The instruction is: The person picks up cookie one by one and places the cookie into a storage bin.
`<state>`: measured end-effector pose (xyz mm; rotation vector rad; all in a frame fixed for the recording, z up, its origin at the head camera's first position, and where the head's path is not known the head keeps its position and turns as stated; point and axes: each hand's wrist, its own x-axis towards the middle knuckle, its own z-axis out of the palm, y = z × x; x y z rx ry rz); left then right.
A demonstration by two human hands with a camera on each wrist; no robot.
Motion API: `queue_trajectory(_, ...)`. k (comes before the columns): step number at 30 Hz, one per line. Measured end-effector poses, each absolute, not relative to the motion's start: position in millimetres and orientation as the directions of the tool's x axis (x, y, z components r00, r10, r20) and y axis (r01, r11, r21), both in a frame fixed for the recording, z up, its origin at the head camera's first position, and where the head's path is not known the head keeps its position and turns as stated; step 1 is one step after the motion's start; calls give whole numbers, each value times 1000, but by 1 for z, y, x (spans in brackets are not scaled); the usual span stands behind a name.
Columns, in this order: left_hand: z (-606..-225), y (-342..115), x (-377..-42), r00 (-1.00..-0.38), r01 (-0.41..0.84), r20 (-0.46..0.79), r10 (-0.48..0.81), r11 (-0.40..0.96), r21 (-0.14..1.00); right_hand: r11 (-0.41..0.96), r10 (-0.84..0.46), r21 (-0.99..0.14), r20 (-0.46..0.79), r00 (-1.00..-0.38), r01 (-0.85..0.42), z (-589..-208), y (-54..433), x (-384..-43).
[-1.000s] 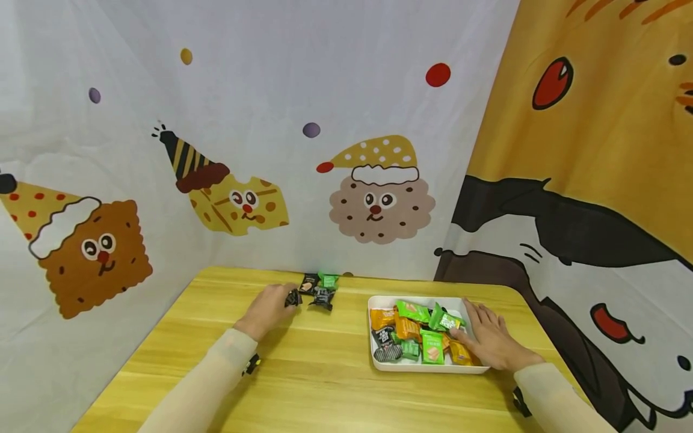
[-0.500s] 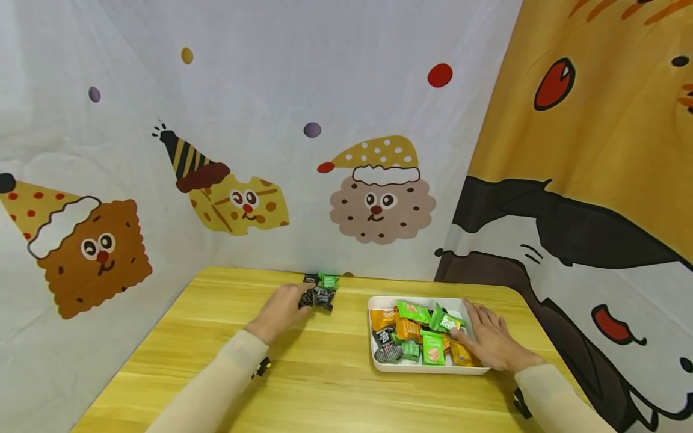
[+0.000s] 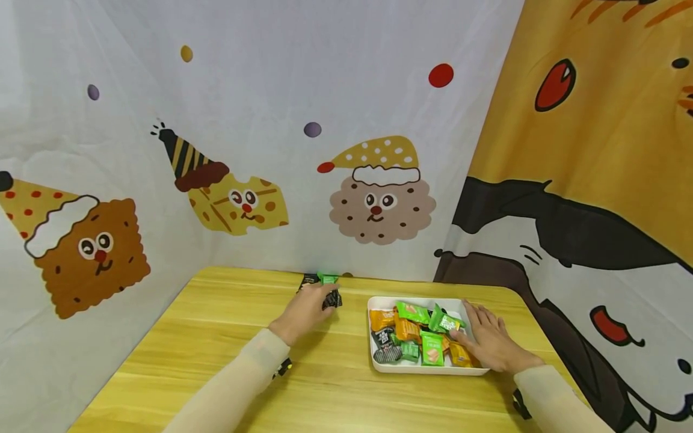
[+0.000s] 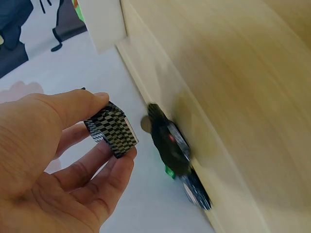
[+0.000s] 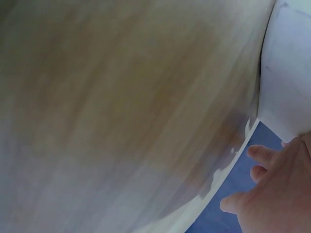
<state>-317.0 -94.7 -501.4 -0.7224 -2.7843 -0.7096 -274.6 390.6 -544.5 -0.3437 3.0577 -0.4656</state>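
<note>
My left hand (image 3: 304, 310) pinches a small snack packet in a black checkered wrapper (image 4: 114, 130) between thumb and fingertips, above the far part of the table. Just past it, a black packet (image 4: 170, 141), another dark packet (image 4: 197, 189) and a green packet (image 3: 327, 278) lie near the back edge, partly hidden by the hand. My right hand (image 3: 494, 340) rests along the right side of a white tray (image 3: 428, 368), thumb over the rim, fingers extended. Green packets (image 3: 432, 349), orange packets (image 3: 407, 328) and a black striped packet (image 3: 388, 353) fill the tray.
The wood-grain table (image 3: 325, 391) meets a white cloth backdrop (image 3: 260, 72) with printed cartoon snacks behind and at the left. Another printed cloth (image 3: 606, 228) hangs close on the right.
My left hand has moved right along the back of the table with the packet, now covering part of the pile there. The right hand and tray have stayed put.
</note>
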Motion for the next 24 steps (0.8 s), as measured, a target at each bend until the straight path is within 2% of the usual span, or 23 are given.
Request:
queue_trajectory(7, -498, -71, -317, -828, 558, 319, 461, 727, 400, 929, -226, -300, 7, -974, -217, -542, 389, -274)
queue_trajectory(24, -494, -15, -313, -798, 602, 301, 521, 686, 408, 930, -223, -299, 1, -975, -213, -542, 389, -274)
